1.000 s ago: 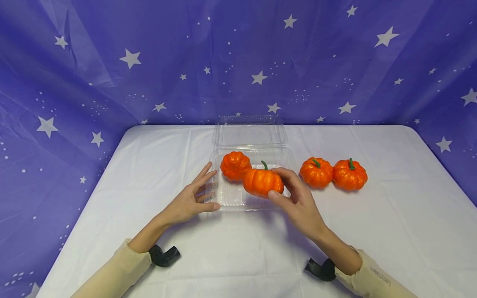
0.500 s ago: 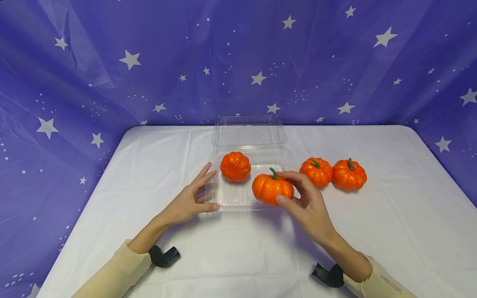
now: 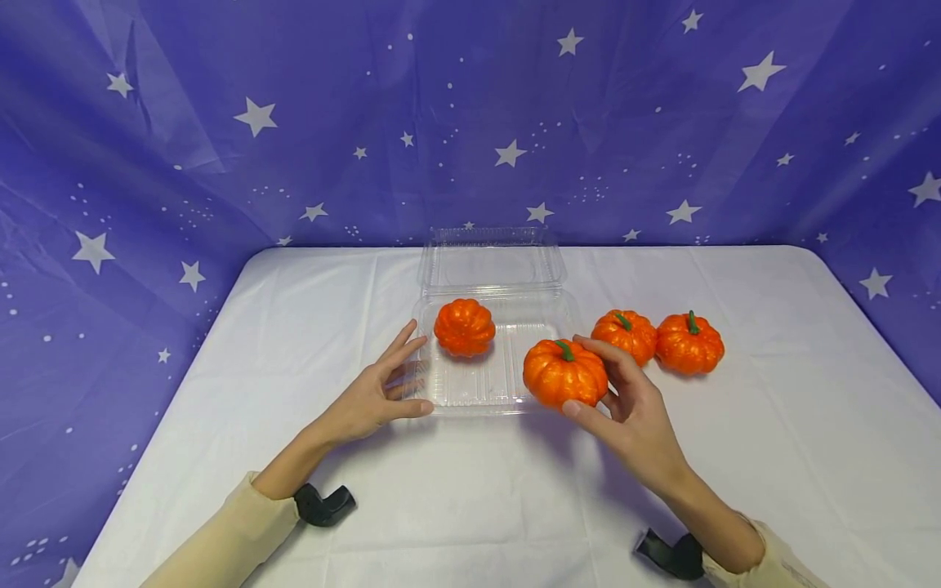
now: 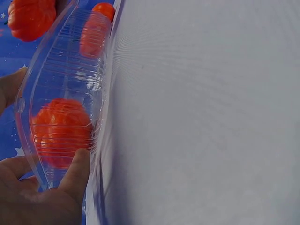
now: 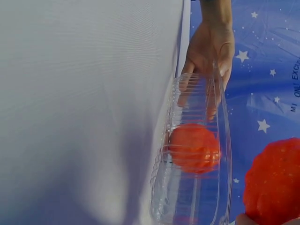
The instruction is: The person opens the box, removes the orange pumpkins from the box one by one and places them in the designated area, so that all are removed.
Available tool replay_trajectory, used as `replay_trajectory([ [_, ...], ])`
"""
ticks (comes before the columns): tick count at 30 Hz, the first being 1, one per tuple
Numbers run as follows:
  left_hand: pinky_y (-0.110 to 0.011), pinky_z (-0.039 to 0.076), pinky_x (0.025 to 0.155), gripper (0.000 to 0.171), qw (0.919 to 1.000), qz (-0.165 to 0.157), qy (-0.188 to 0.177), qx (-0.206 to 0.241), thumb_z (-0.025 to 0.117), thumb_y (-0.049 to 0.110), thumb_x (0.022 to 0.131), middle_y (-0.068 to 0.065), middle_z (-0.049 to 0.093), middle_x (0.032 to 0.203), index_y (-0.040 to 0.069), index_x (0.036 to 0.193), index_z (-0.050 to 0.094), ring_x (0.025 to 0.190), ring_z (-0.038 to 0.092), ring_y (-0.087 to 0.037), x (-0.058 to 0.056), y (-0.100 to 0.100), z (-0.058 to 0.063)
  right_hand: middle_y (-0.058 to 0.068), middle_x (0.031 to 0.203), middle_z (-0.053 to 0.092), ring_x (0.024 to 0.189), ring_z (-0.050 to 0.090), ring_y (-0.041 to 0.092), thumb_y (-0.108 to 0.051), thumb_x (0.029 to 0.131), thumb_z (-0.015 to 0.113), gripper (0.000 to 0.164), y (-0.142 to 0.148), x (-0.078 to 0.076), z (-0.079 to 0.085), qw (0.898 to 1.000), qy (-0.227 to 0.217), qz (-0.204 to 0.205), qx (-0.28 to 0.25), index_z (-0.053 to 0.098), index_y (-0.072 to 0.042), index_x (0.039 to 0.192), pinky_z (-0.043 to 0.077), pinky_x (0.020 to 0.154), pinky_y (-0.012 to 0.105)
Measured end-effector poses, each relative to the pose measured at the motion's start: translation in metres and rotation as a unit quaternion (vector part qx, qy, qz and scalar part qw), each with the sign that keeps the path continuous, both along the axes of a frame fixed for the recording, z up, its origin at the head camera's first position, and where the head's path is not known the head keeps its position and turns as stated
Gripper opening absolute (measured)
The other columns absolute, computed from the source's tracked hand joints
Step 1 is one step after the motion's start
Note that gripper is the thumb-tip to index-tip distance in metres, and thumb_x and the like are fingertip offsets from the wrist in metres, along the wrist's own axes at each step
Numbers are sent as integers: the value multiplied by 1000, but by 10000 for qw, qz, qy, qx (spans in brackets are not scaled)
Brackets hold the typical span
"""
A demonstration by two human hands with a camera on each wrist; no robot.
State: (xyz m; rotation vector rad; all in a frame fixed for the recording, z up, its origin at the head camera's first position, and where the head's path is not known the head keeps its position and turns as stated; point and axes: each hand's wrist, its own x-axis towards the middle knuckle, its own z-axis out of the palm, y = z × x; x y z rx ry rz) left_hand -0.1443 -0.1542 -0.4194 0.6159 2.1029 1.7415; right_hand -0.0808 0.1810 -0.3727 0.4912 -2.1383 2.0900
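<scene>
My right hand (image 3: 639, 420) holds an orange toy pumpkin (image 3: 562, 377) with a green stem, thumb at the front and fingers behind. This pumpkin hangs over the front right corner of a clear plastic clamshell container (image 3: 507, 394), above its rim in the right wrist view. Inside the container, towards the left, lies another toy pumpkin (image 3: 465, 328) with no stem showing; ridged clear walls cover it in the left wrist view. My left hand (image 3: 371, 402) rests at the container's left side, fingers extended and thumb by the front corner (image 4: 77, 176).
The container's lid (image 3: 491, 265) stands hinged back behind the base. Right of it, two more toy pumpkins (image 3: 625, 333) sit side by side on the white tablecloth (image 3: 456, 498). A blue star-patterned curtain (image 3: 441, 98) rises behind the table.
My right hand has drawn the held pumpkin rightward and slightly nearer me, away from the one inside the container. The held pumpkin has tipped, showing more of its top. My left hand stays put.
</scene>
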Motion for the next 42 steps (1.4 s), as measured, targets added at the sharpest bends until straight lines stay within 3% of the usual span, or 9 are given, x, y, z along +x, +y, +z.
replay_trajectory([
  [11,-41,37,109,92,10000,-20,-12,24,78,6,84,0,-6,166,1,156,21,144,19,-45,0,0,0,21,141,43,131,41,27,23,76,68,70,10,4,3,9997,67,-126,-217,43,5,140,43,104,23],
  [21,-43,36,110,92,10000,12,-43,-10,79,5,84,1,-5,166,1,156,22,144,19,-45,0,2,2,20,142,41,132,40,25,24,72,73,76,31,7,3,9992,122,-360,139,45,7,140,43,103,19],
  [31,-44,37,110,91,10000,-6,-17,-1,79,6,84,0,-5,166,2,156,23,143,20,-46,0,2,1,17,141,35,131,37,20,25,65,78,88,55,15,2,9879,459,-808,1244,42,5,143,41,101,13],
  [37,-45,36,110,91,10000,-11,-9,-5,78,6,85,0,-5,166,1,156,22,144,18,-46,0,1,-1,13,142,35,128,38,18,23,66,79,85,66,17,-1,9852,216,-940,1419,43,4,141,41,99,11],
  [42,-46,37,110,91,10000,10,-8,-34,79,7,85,0,-5,166,1,156,23,144,18,-46,0,0,-1,9,140,39,128,38,12,13,69,84,81,74,18,-6,9750,-17,-1207,1865,47,-2,141,39,99,8],
])
